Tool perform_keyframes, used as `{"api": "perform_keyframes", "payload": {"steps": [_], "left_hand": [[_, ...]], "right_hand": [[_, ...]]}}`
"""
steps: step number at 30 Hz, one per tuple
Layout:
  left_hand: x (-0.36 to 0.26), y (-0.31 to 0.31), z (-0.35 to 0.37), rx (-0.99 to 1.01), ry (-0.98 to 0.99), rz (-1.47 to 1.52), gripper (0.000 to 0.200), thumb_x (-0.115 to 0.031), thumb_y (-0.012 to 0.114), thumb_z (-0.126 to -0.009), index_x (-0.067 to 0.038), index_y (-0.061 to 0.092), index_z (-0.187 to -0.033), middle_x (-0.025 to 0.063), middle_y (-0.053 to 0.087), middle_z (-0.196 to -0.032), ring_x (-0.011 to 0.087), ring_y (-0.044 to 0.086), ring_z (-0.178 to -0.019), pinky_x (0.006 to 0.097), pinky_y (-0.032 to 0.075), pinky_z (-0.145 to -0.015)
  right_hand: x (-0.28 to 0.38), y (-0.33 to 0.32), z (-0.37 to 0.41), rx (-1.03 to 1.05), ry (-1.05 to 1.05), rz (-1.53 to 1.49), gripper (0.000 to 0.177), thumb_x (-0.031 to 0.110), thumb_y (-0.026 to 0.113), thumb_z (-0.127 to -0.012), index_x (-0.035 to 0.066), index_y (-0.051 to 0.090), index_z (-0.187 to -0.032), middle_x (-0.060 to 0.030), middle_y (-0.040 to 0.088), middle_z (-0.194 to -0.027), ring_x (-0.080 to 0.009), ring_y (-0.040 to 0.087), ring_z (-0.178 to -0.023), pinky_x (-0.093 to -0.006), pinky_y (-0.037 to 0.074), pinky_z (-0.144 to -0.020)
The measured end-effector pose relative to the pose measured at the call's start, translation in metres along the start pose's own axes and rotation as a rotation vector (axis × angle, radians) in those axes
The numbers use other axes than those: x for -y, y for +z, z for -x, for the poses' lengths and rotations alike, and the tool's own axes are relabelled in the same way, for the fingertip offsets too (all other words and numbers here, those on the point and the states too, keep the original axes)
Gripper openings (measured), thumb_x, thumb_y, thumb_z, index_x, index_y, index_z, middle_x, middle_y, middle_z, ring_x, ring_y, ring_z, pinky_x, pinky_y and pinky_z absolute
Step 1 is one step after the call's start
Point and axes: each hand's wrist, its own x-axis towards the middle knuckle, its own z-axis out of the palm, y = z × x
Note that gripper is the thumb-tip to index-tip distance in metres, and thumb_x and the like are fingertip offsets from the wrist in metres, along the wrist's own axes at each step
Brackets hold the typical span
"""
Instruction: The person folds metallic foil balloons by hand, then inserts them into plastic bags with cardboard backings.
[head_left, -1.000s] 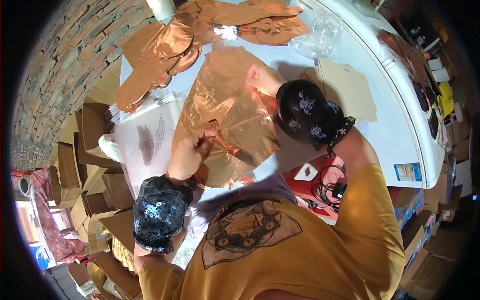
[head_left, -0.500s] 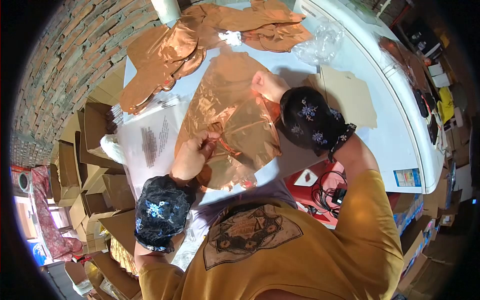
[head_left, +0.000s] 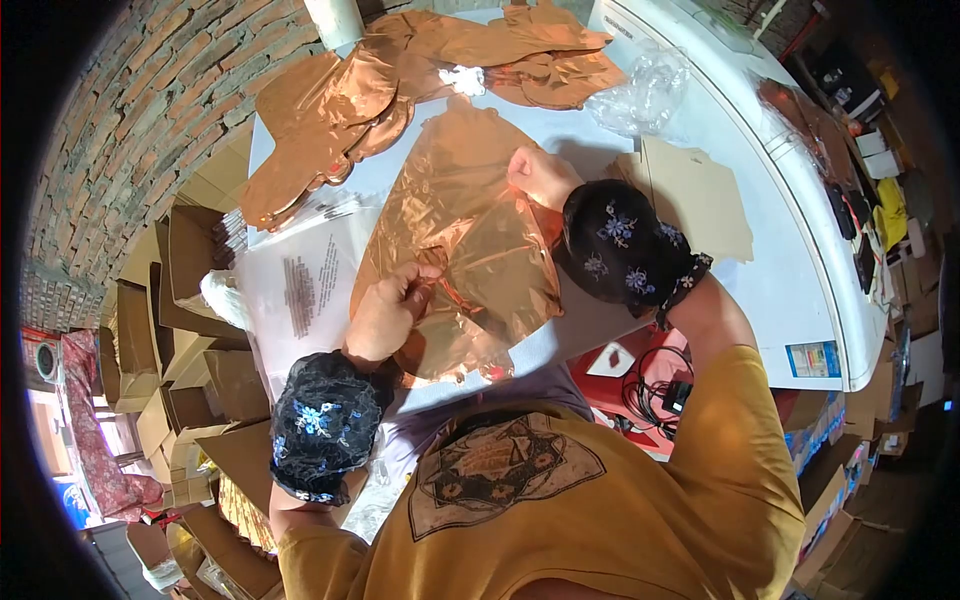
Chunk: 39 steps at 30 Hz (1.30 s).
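A copper-coloured foil sheet or flattened foil shape point(head_left: 450, 190) lies spread over the near part of the white table, creased and shiny. My left hand point(head_left: 388, 312) pinches a fold of this foil left of its middle, thumb and fingers together. At the foil's right edge, my right hand point(head_left: 540, 176) has its fingers closed on the foil. More copper foil pieces point(head_left: 335, 110) lie piled across the table's far side, with a small white bundle point(head_left: 463, 79) among them. Clear printed plastic bags point(head_left: 305, 280) are stacked left of the foil.
Beige card sheets point(head_left: 695, 195) lie to the right on the white table point(head_left: 770, 290), below crumpled clear plastic point(head_left: 645, 90). Open cardboard boxes point(head_left: 190, 270) stand along the left by a brick wall point(head_left: 130, 130). A black cable point(head_left: 655, 390) lies on something red below the table edge.
My right hand has shifted slightly to the right and toward me. My left hand is almost unmoved, still pinching the foil, whose creases have changed a little.
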Motion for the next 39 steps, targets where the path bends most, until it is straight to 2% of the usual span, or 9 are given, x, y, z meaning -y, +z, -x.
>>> {"api": "perform_keyframes", "payload": {"steps": [9,12,21,24,28,31,34,35,39], "left_hand": [[0.003,0.000,0.000,-0.001,0.024,-0.021,0.025,-0.002,0.055,-0.093,-0.004,0.063,-0.117,0.0063,0.059,-0.069,0.0141,0.055,-0.063,0.0299,0.046,-0.061],[0.005,0.000,0.000,-0.004,0.028,-0.011,0.025,-0.003,0.055,-0.094,-0.004,0.063,-0.117,0.0061,0.059,-0.069,0.0142,0.055,-0.063,0.0301,0.046,-0.061],[0.011,0.003,-0.002,-0.027,0.060,-0.027,0.021,-0.004,0.055,-0.095,-0.003,0.064,-0.114,0.0084,0.060,-0.067,0.0157,0.055,-0.059,0.0311,0.046,-0.058],[0.011,0.004,0.000,-0.055,0.069,-0.059,0.020,-0.005,0.055,-0.094,-0.004,0.064,-0.112,0.0104,0.062,-0.069,0.0207,0.058,-0.059,0.0336,0.047,-0.060],[-0.001,0.003,0.009,-0.123,0.115,-0.233,0.017,-0.005,0.057,-0.092,-0.003,0.063,-0.108,0.0156,0.065,-0.081,0.0333,0.064,-0.069,0.0397,0.050,-0.064],[0.004,0.002,0.009,-0.279,0.291,-0.477,0.015,-0.006,0.058,-0.091,-0.002,0.062,-0.105,0.0183,0.062,-0.093,0.0390,0.064,-0.080,0.0433,0.051,-0.068],[-0.015,-0.001,0.017,-0.291,0.319,-0.441,0.014,-0.005,0.059,-0.089,-0.002,0.061,-0.103,0.0186,0.058,-0.096,0.0391,0.063,-0.083,0.0441,0.051,-0.070],[-0.016,-0.003,0.018,-0.254,0.259,-0.414,0.016,-0.005,0.059,-0.088,-0.003,0.062,-0.103,0.0178,0.058,-0.097,0.0392,0.062,-0.086,0.0443,0.051,-0.072],[-0.026,0.002,0.029,-0.230,0.313,-0.593,0.026,-0.006,0.058,-0.090,-0.004,0.061,-0.116,0.0174,0.060,-0.107,0.0370,0.062,-0.095,0.0405,0.050,-0.080]], "right_hand": [[0.002,-0.001,0.000,0.009,0.012,0.033,0.025,0.028,0.064,-0.087,0.006,0.062,-0.098,-0.0096,0.068,-0.090,-0.0245,0.066,-0.086,-0.0353,0.050,-0.078],[0.003,0.000,0.002,-0.034,0.006,-0.010,0.016,0.023,0.064,-0.085,0.007,0.063,-0.091,-0.0117,0.069,-0.086,-0.0306,0.066,-0.085,-0.0399,0.051,-0.075],[-0.002,0.001,0.001,-0.036,-0.006,-0.031,0.016,0.024,0.062,-0.086,0.008,0.063,-0.091,-0.0105,0.069,-0.084,-0.0316,0.066,-0.082,-0.0409,0.051,-0.074],[-0.001,-0.001,0.000,-0.017,0.000,0.027,0.023,0.026,0.061,-0.089,0.005,0.062,-0.098,-0.0087,0.069,-0.086,-0.0213,0.067,-0.082,-0.0331,0.050,-0.073],[-0.002,-0.005,-0.002,-0.019,-0.005,-0.019,0.024,0.027,0.061,-0.089,0.004,0.063,-0.096,-0.0073,0.069,-0.079,-0.0188,0.066,-0.073,-0.0322,0.050,-0.067],[-0.005,-0.012,0.000,-0.085,-0.103,0.064,0.024,0.027,0.061,-0.089,0.004,0.064,-0.094,-0.0068,0.068,-0.076,-0.0179,0.065,-0.066,-0.0329,0.050,-0.061],[0.009,-0.024,0.013,-0.141,-0.044,-0.034,0.025,0.028,0.062,-0.088,0.003,0.064,-0.095,-0.0057,0.066,-0.074,-0.0168,0.064,-0.065,-0.0329,0.050,-0.060],[0.015,-0.030,0.021,-0.112,-0.045,-0.106,0.027,0.030,0.061,-0.090,0.003,0.063,-0.095,-0.0044,0.064,-0.073,-0.0146,0.060,-0.063,-0.0298,0.049,-0.061],[0.033,-0.052,0.073,-0.182,-0.171,-0.135,0.024,0.027,0.059,-0.095,0.004,0.061,-0.095,-0.0029,0.062,-0.073,-0.0105,0.056,-0.064,-0.0246,0.046,-0.062]]}}
